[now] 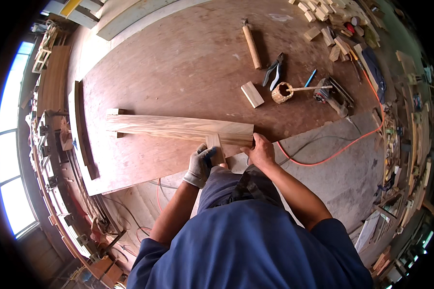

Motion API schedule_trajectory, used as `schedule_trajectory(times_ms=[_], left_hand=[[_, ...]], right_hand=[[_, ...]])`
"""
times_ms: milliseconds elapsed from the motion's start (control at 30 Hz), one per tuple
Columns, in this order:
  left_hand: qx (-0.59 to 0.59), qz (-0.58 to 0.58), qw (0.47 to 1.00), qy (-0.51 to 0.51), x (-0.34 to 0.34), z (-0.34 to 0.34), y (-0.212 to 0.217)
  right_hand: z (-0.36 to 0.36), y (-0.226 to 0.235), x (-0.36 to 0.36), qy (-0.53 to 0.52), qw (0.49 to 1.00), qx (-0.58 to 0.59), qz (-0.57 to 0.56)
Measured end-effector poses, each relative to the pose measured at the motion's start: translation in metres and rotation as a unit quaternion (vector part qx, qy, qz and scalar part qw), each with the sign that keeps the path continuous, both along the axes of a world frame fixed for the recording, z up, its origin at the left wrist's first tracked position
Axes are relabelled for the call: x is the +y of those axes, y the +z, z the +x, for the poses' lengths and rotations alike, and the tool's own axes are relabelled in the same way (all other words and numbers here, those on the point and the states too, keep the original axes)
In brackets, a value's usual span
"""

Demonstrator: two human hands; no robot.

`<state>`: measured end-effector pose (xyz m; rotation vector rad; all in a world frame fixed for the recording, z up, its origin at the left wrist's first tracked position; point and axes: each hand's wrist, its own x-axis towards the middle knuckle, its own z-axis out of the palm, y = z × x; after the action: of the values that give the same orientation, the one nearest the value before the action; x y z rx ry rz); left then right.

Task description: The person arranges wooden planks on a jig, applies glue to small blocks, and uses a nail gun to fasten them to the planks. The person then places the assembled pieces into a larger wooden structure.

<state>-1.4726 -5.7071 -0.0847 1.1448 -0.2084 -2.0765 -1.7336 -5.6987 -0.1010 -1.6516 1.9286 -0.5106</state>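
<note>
Along the near side of the worktop [154,82] I saw the plank [178,126], R hand [262,151] at its R end (couldn't tell if gripping), gloved L hand [197,167] clasping a small block [216,148] by it, prob. a positioning step, next move likely needing both pcs steady.

- Gloved left hand [198,165] grips a short wood block [216,148] at the near edge of the long board [178,125]
- Bare right hand [262,151] grasps that board's right end
- Beyond, a hammer [251,47], pliers [277,75] and a brown pot [280,99] sit on the table [178,82]
</note>
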Motion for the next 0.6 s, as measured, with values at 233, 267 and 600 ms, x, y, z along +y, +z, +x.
schedule_trajectory(times_ms=[233,267,600], left_hand=[[-0.007,-0.014,1.0,0.0,-0.01,-0.012,0.012],[-0.013,-0.01,1.0,0.006,-0.012,-0.016,0.018],[0.018,-0.03,0.999,0.011,-0.026,-0.024,0.004]], right_hand=[[0.002,-0.013,0.023,0.066,0.998,0.009,-0.017],[0.004,-0.009,0.022,0.073,0.997,0.004,-0.02],[-0.027,-0.006,-0.041,0.109,0.993,-0.011,-0.04]])
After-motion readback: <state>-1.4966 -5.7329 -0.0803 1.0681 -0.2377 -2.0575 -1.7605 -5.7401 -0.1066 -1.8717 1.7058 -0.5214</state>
